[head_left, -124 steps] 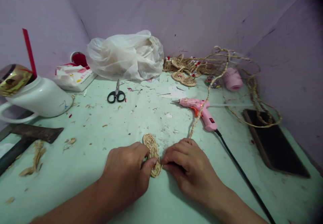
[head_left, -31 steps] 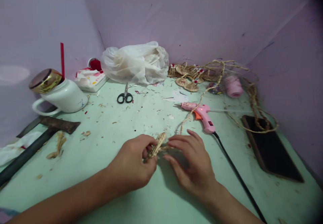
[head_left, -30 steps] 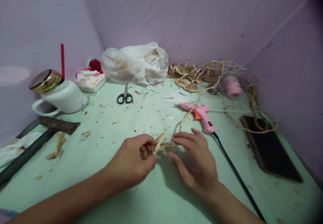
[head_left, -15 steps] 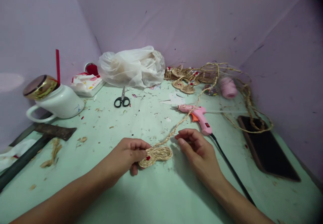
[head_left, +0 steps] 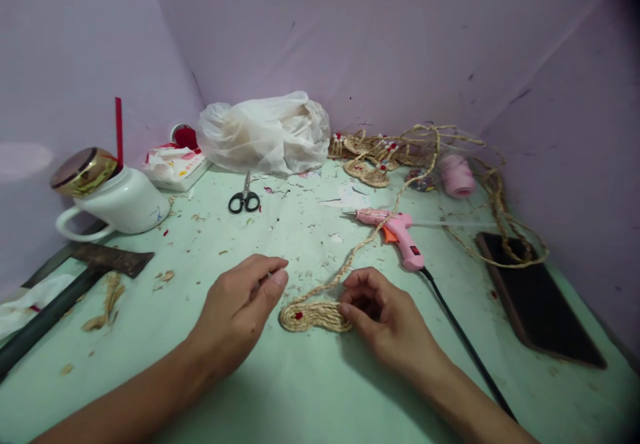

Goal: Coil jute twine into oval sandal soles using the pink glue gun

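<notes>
A small sole-shaped coil of braided straw (head_left: 315, 316) lies at the front of the green table, with a red mark near its left end. My right hand (head_left: 383, 311) pinches the coil's right end between thumb and fingers. Just left of the coil, my left hand (head_left: 240, 304) is held apart from it, thumb and fingers parted with nothing between them. From the coil a straw braid (head_left: 357, 251) runs up to the right, across a pink glue gun (head_left: 390, 227).
Small scissors (head_left: 245, 197) lie behind my hands. Left stand a white mug (head_left: 125, 204) and a hammer (head_left: 113, 259). At the back are a plastic bag (head_left: 265, 134), finished straw pieces (head_left: 367, 171) and pink twine (head_left: 457, 176). A phone (head_left: 540, 304) and the glue gun's cord (head_left: 465, 344) lie right.
My left hand has let go of the coil's left end and drawn back to the left. My right hand has closed on its right end.
</notes>
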`<state>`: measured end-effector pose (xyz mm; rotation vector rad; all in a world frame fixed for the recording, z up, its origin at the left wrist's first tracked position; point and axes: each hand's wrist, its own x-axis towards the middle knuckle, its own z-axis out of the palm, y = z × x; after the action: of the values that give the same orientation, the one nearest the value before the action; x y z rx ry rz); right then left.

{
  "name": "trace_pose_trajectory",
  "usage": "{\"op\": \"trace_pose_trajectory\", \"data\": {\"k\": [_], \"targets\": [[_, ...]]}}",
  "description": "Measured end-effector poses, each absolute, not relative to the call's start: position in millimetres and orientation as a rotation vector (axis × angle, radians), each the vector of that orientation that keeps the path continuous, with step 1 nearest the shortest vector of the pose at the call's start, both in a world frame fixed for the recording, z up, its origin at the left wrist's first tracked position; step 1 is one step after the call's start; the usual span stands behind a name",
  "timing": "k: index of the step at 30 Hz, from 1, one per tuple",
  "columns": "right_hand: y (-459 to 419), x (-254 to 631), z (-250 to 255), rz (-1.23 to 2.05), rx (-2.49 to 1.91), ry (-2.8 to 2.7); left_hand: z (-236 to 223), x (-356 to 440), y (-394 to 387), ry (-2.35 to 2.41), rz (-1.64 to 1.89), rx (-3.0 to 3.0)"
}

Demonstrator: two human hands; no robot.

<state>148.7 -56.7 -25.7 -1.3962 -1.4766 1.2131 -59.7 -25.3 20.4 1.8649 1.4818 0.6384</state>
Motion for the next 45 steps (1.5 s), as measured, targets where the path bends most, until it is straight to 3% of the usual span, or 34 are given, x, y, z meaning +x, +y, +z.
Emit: {"op": "trace_pose_trajectory", "data": {"k": [4, 7, 12, 26, 34, 40, 43, 45], "targets": [[-58.8, 149.3, -27.0, 1.099, -1.464, -1.571, 14.2, -62.7, -29.1, 1.505, 0.597, 2.032], [-61.9, 150.7, -24.5, 0.797, -1.498, -1.739, 5.8, -59.1, -34.2, 1.474, 0.481, 2.152], [-67.2, 146.6, -22.1, 0.399, -1.204, -1.986, -2.8, -53.1, -40.2, 1.439, 0.504, 2.231], [-68.3, 129.0, -24.1, 0.473, -1.506, -2.143, -4.2, -45.0, -38.2, 1.5, 0.139, 2.17], [-70.5, 130.3, -30.2, 0.481, -1.416, -2.024, 12.9, -63.9, -21.7, 1.54, 0.447, 1.818], [-67.1, 138.5, -19.8, 0.547, -1.328, -2.01, 10.5, -61.0, -25.8, 1.533, 0.073, 2.002], [-62.5, 165.1, -6.9, 0.347, -1.598, -1.877, 9.0, -58.0, -30.4, 1.495, 0.095, 1.992], [-56.4, 190.7, 1.9, 0.136, -2.004, -1.671, 8.4, -57.7, -31.5, 1.49, 0.136, 1.938]]}}
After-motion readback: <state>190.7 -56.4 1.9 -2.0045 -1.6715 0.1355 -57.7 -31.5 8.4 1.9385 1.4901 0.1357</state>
